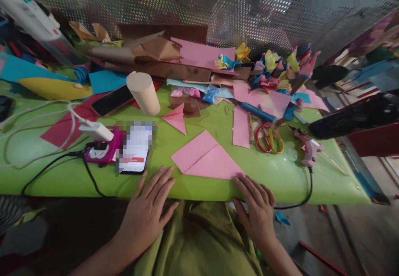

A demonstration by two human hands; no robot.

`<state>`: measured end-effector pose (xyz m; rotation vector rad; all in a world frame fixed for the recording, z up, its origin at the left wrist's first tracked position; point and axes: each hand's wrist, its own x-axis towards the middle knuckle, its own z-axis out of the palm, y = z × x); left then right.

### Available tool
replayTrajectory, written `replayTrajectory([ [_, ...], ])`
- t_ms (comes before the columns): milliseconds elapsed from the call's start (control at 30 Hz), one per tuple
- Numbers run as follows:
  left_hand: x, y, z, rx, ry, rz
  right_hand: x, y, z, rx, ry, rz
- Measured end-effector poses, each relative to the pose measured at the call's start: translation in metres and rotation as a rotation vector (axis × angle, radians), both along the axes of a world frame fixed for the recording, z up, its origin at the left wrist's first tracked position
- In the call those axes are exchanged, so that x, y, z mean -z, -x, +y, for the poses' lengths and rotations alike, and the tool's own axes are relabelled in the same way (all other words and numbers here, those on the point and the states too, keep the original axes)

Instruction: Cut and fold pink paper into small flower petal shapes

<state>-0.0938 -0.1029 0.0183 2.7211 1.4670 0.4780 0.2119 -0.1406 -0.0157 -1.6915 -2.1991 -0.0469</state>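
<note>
A folded sheet of pink paper [212, 159] lies flat on the green table, a long edge running across its middle. The fingertips of my right hand [257, 197] touch its lower right corner, fingers stretched out and holding nothing. My left hand [152, 199] rests on the table's front edge with fingers spread, apart from the paper and just below a lit smartphone [134, 163]. Behind the sheet stands a small folded pink paper piece [176, 119] with pointed corners.
Right of the paper are red and yellow-handled scissors [269, 139], a blue-handled tool [258, 112] and a pink glue gun [310, 149] with a cord. A magenta power strip [106, 147] with cables sits left. A beige cylinder [145, 94] and crumpled paper flowers [271, 62] stand behind.
</note>
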Motion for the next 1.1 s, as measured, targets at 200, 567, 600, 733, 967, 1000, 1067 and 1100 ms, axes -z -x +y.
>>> replayTrajectory([
  [200, -0.004, -0.015, -0.008, 0.064, 0.035, -0.098, 0.001, 0.001, -0.005, -0.005, -0.126, 0.060],
  [567, -0.014, -0.056, 0.006, 0.232, 0.217, -0.106, -0.014, 0.043, 0.002, -0.395, -0.176, 0.356],
  [600, -0.015, -0.056, 0.009, 0.246, 0.223, -0.105, -0.017, 0.050, 0.004, -0.425, -0.171, 0.388],
  [733, -0.014, -0.053, 0.021, 0.239, 0.237, -0.104, -0.027, 0.064, 0.018, -0.582, -0.060, 0.494],
  [967, -0.011, -0.039, 0.038, 0.281, 0.175, -0.022, -0.041, 0.013, 0.052, -0.341, 0.104, 0.174],
  [1000, -0.011, -0.037, 0.041, 0.289, 0.159, -0.004, -0.040, 0.006, 0.055, -0.295, 0.120, 0.109],
  [1067, -0.012, -0.034, 0.045, 0.267, 0.130, 0.041, -0.036, -0.003, 0.055, -0.260, 0.129, 0.039],
  [1100, -0.013, -0.034, 0.046, 0.240, 0.115, 0.064, -0.034, -0.004, 0.053, -0.250, 0.118, 0.030],
])
